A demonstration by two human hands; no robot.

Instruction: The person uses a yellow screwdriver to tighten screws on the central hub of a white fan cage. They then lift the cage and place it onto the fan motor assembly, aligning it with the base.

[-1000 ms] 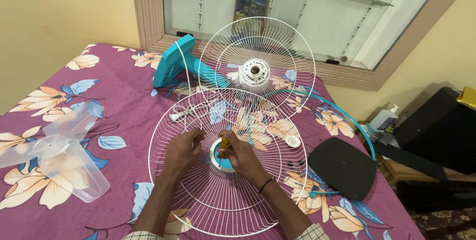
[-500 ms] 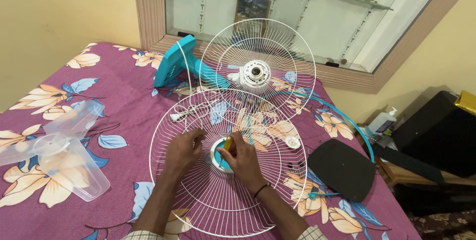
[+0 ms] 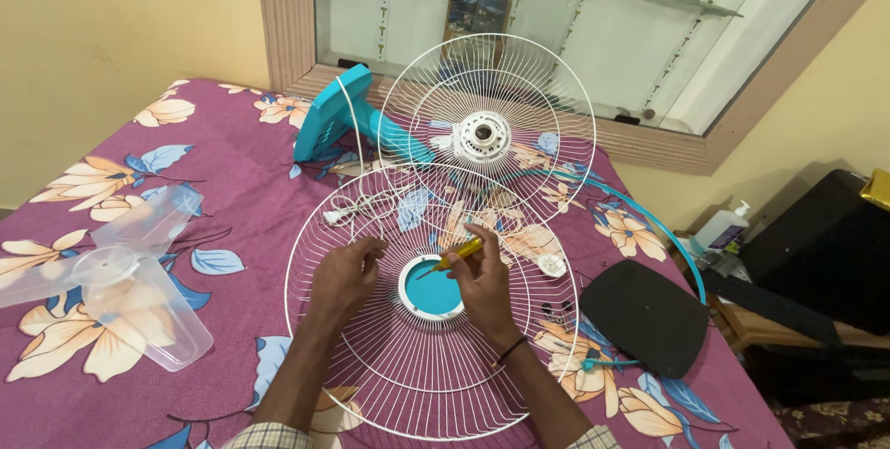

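A white wire fan grille (image 3: 371, 366) lies flat on the purple floral bedspread (image 3: 241, 171), with a round teal and white hub (image 3: 432, 289) at its middle. My left hand (image 3: 345, 269) rests on the grille wires just left of the hub. My right hand (image 3: 487, 284) holds a yellow-handled screwdriver (image 3: 456, 255), lifted and slanted, its tip pointing down-left above the hub's upper rim. Behind stands a teal fan body (image 3: 334, 120) with a second white grille (image 3: 487, 125) and its motor mount (image 3: 482, 137).
A clear plastic fan blade (image 3: 120, 287) lies at the left. A black oval base plate (image 3: 646, 315), a small white cap (image 3: 551, 266), small dark screws (image 3: 554, 305) and a teal rim ring (image 3: 658, 227) lie at the right. A pump bottle (image 3: 724, 224) stands beyond the bed edge.
My right hand has lifted the screwdriver off the hub and drawn back to the right, uncovering the teal hub centre. The left hand has stayed on the wires.
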